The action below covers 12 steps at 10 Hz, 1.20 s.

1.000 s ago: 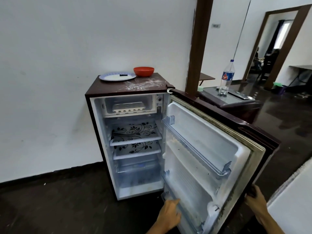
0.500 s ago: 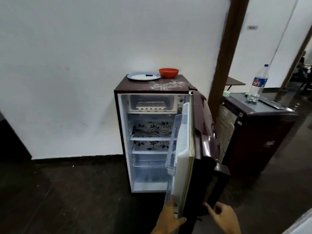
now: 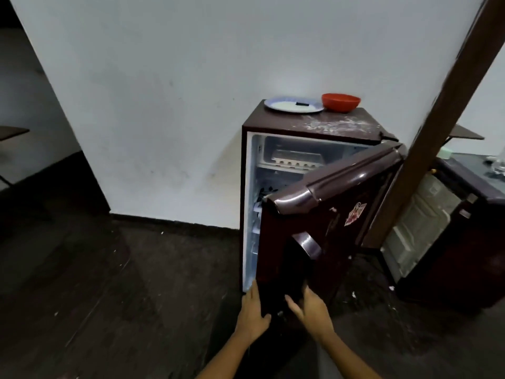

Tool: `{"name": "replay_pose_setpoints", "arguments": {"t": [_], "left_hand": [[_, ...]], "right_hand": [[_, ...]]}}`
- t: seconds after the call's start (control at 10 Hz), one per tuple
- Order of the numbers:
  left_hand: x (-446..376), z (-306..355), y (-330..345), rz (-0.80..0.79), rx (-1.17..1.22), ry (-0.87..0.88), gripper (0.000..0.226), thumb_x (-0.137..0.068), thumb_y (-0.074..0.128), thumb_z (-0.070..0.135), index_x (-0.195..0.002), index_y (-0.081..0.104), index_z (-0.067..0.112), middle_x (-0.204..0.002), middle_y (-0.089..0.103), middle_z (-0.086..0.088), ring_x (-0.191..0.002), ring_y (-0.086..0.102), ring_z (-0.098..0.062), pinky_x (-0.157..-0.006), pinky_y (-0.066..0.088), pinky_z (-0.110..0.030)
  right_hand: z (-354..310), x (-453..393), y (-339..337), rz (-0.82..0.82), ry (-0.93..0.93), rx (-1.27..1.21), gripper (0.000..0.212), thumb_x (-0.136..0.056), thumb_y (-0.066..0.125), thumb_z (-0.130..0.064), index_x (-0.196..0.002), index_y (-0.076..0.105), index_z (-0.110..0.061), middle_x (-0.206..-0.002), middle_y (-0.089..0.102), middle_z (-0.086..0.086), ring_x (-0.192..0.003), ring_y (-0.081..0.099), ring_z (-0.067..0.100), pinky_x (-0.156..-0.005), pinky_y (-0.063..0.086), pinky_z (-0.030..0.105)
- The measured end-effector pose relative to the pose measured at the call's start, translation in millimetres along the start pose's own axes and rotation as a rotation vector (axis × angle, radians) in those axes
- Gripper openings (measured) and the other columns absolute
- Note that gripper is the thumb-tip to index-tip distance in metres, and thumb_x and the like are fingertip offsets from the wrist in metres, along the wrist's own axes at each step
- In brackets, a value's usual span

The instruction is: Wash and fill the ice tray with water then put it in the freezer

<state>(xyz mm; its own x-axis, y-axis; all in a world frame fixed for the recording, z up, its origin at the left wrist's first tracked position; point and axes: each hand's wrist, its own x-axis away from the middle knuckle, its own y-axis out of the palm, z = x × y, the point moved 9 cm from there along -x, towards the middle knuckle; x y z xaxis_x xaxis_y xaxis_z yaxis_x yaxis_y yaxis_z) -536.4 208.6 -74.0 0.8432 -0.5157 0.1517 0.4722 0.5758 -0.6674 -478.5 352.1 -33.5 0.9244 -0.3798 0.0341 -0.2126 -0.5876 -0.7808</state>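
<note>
Left hand (image 3: 252, 315): nearest the camera, fingers straight up along the free lower edge of the door, thumb hooked onto the door's front face; it holds that edge.
Right hand (image 3: 310, 310): just beside the left, fingers loosely spread, flat on the door's front face, gripping nothing.
Door: glossy maroon fridge door (image 3: 328, 214) with curved chrome-tinted handle, ajar, covering most of the opening; a sticker (image 3: 354, 213) on its upper face.
Fridge: small maroon single-door fridge (image 3: 308, 127) against the white wall, interior lit, left strip of shelves visible.
Ice tray: white plastic ice tray (image 3: 296, 157) sits in the freezer compartment (image 3: 273, 144) at the top of the cabinet; water level cannot be told.
Fridge top: pale round plate (image 3: 293, 105) with small dark object, red plastic bowl (image 3: 340, 102) beside it, white scuffs on the surface.
Right side: brown wooden post (image 3: 448, 99); behind it a second dark cabinet (image 3: 464, 242).
Floor: dark, speckled.
</note>
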Motion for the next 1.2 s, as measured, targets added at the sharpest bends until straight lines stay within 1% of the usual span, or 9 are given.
{"name": "replay_pose_setpoints", "arguments": {"t": [0.1, 0.2, 0.3, 0.4, 0.5, 0.6, 0.8, 1.0, 1.2], "left_hand": [[-29, -13, -21, 0.019, -0.008, -0.029, 0.096, -0.085, 0.061, 0.016, -0.152, -0.009, 0.013, -0.157, 0.016, -0.005, -0.142, 0.023, -0.021, -0.114, 0.024, -0.025], [-59, -23, -42, 0.023, -0.023, -0.058, 0.096, -0.087, 0.061, 0.016, -0.151, -0.010, 0.010, -0.157, 0.017, -0.009, -0.142, 0.023, -0.024, -0.116, 0.027, -0.030], [-92, -32, -66, 0.021, -0.040, -0.069, 0.091, -0.090, 0.057, 0.012, -0.151, -0.010, 0.009, -0.157, 0.016, -0.008, -0.143, 0.020, -0.026, -0.115, 0.025, -0.031], [-128, -40, -89, 0.020, -0.047, -0.079, 0.088, -0.090, 0.055, 0.009, -0.152, -0.008, 0.010, -0.156, 0.020, -0.008, -0.143, 0.021, -0.028, -0.113, 0.028, -0.032], [-164, -45, -108, 0.020, -0.058, -0.083, 0.087, -0.090, 0.055, 0.008, -0.152, -0.006, 0.011, -0.152, 0.026, -0.010, -0.141, 0.023, -0.027, -0.111, 0.032, -0.034], [-193, -52, -119, 0.004, -0.065, -0.093, 0.085, -0.090, 0.052, 0.004, -0.153, -0.005, 0.012, -0.153, 0.025, -0.009, -0.142, 0.022, -0.027, -0.110, 0.033, -0.034], [-234, -71, -126, -0.040, -0.064, -0.130, 0.084, -0.090, 0.051, 0.000, -0.152, -0.004, 0.012, -0.155, 0.021, -0.008, -0.143, 0.020, -0.027, -0.111, 0.032, -0.035], [-258, -81, -133, -0.048, -0.023, -0.141, 0.083, -0.089, 0.050, -0.001, -0.152, -0.002, 0.011, -0.154, 0.025, -0.009, -0.141, 0.022, -0.027, -0.111, 0.031, -0.034], [-254, -100, -135, -0.019, 0.025, -0.180, 0.079, -0.091, 0.050, 0.001, -0.153, 0.003, 0.011, -0.151, 0.031, -0.006, -0.141, 0.023, -0.024, -0.110, 0.033, -0.035]], "right_hand": [[-31, -39, 17, -0.024, -0.014, -0.006, 0.043, -0.087, 0.061, -0.035, -0.120, 0.053, -0.008, -0.063, 0.037, -0.023, -0.059, 0.043, -0.006, -0.062, 0.035, 0.011], [-54, -82, 36, -0.042, -0.008, 0.026, 0.040, -0.088, 0.059, -0.039, -0.110, 0.055, -0.006, -0.063, 0.046, -0.016, -0.057, 0.049, -0.001, -0.053, 0.035, 0.010], [-69, -126, 53, -0.032, 0.034, 0.029, 0.042, -0.088, 0.058, -0.042, -0.104, 0.055, -0.003, -0.084, 0.068, 0.007, -0.074, 0.067, 0.018, -0.060, 0.048, 0.021], [-84, -167, 64, -0.021, 0.073, 0.071, 0.047, -0.087, 0.056, -0.045, -0.102, 0.055, -0.001, -0.091, 0.069, 0.014, -0.084, 0.068, 0.026, -0.069, 0.051, 0.031], [-95, -205, 71, -0.003, 0.113, 0.098, 0.047, -0.087, 0.057, -0.044, -0.101, 0.055, 0.001, -0.090, 0.068, 0.016, -0.083, 0.068, 0.028, -0.066, 0.050, 0.031], [-102, -241, 78, 0.012, 0.156, 0.107, 0.046, -0.088, 0.056, -0.043, -0.102, 0.056, 0.001, -0.091, 0.068, 0.016, -0.081, 0.068, 0.028, -0.067, 0.055, 0.035], [-110, -297, 83, 0.032, 0.233, 0.116, 0.040, -0.090, 0.055, -0.037, -0.103, 0.055, 0.001, -0.092, 0.067, 0.016, -0.082, 0.067, 0.027, -0.068, 0.056, 0.035], [-112, -327, 84, 0.101, 0.311, 0.057, 0.035, -0.088, 0.060, -0.032, -0.098, 0.056, 0.001, -0.091, 0.067, 0.017, -0.082, 0.067, 0.028, -0.066, 0.055, 0.036], [-102, -327, 88, 0.159, 0.348, 0.057, 0.040, -0.090, 0.054, -0.040, -0.097, 0.055, -0.001, -0.090, 0.067, 0.016, -0.083, 0.067, 0.030, -0.069, 0.055, 0.039]]}}
